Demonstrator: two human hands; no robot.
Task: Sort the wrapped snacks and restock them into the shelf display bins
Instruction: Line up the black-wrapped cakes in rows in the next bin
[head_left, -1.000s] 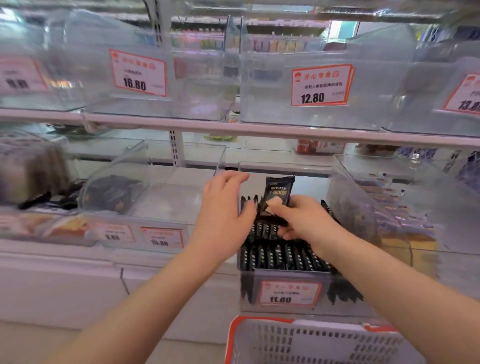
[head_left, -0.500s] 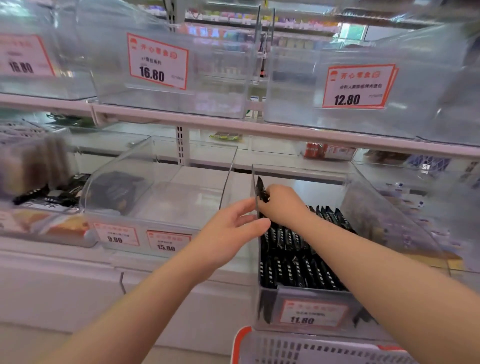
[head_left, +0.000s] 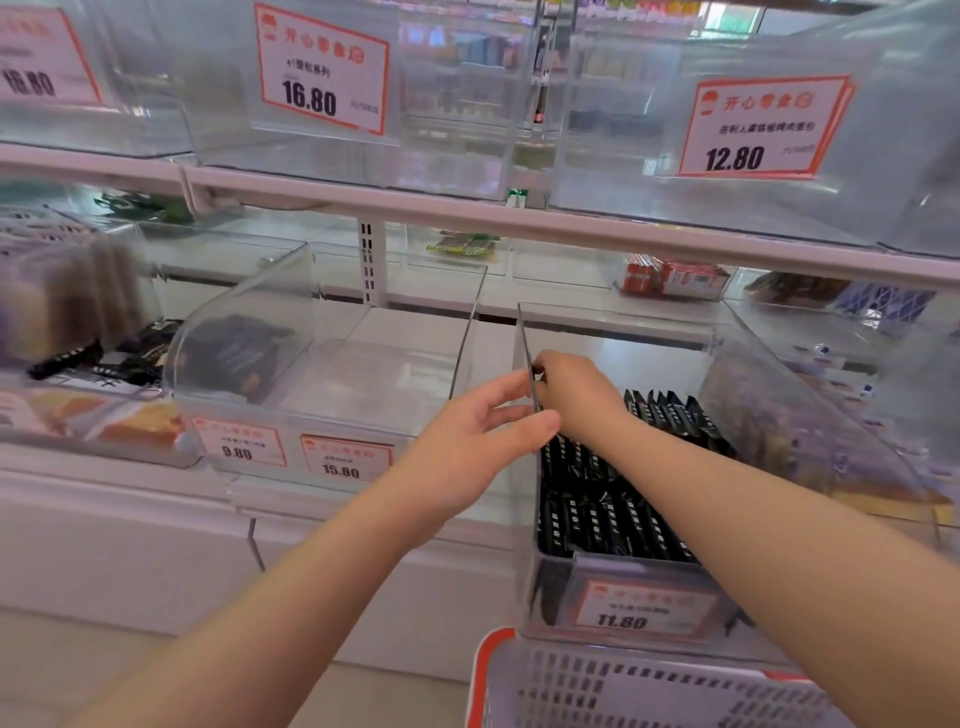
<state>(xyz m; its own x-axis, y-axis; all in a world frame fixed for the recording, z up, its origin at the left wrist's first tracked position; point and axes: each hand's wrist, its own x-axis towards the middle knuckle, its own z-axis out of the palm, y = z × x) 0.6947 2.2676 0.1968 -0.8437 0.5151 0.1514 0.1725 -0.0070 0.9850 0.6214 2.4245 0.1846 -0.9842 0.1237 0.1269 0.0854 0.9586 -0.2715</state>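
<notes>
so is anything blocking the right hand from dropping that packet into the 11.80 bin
Nothing visible does. The right hand pinches a black packet already inside the open-topped 11.80 bin, just past its clear left wall, above the back row of black packets.

White shop shelving (head_left: 519, 223) with a slotted upright (head_left: 367, 260), pale floor (head_left: 78, 670) below.

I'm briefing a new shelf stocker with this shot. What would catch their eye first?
Probably the clear bin at lower right, packed with upright black snack packets, where the right hand reaches in. The left hand hovers at its left wall. Orange-framed price tags stand out too, like the 12.80 tag above.
</notes>
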